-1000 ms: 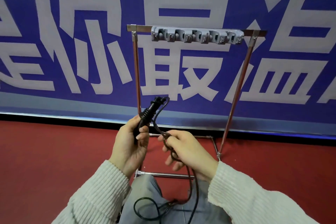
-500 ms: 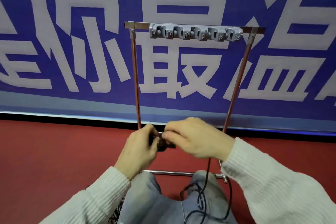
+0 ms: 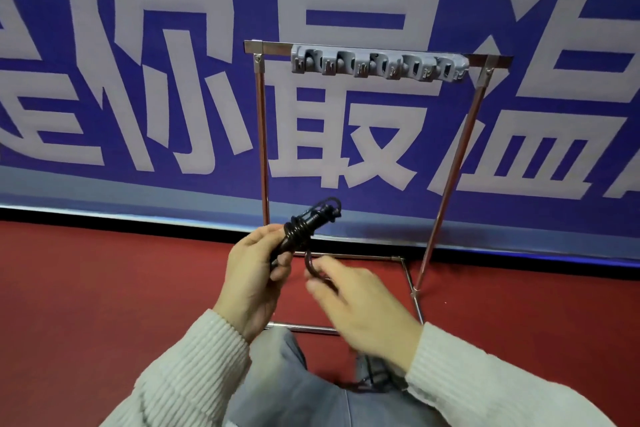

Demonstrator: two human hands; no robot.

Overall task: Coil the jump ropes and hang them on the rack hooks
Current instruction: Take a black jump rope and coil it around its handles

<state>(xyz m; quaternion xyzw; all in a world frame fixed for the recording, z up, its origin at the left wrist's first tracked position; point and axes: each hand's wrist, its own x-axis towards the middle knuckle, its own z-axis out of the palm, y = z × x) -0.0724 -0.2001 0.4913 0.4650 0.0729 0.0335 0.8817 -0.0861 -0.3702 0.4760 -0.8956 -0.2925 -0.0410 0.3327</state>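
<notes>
My left hand [image 3: 254, 274] grips the black handles of a jump rope [image 3: 304, 225], which point up and to the right with several turns of cord wound round them. My right hand [image 3: 360, 305], blurred, holds the loose black cord just below the handles; the rest of the cord trails down under that hand to my lap [image 3: 375, 380]. A metal rack [image 3: 263, 149] stands on the floor in front of me. On its top bar sits a grey strip of hooks [image 3: 377, 64] with nothing hanging from it.
A blue banner [image 3: 138, 80] with large white characters covers the wall behind the rack. The floor is red carpet [image 3: 104, 288]. My knees in grey trousers [image 3: 294, 392] lie under my hands, against the rack's base bar [image 3: 301, 326].
My hands came together over the handles, then parted. The right hand dropped below the handles with the cord, and more turns of cord now sit round the handles.
</notes>
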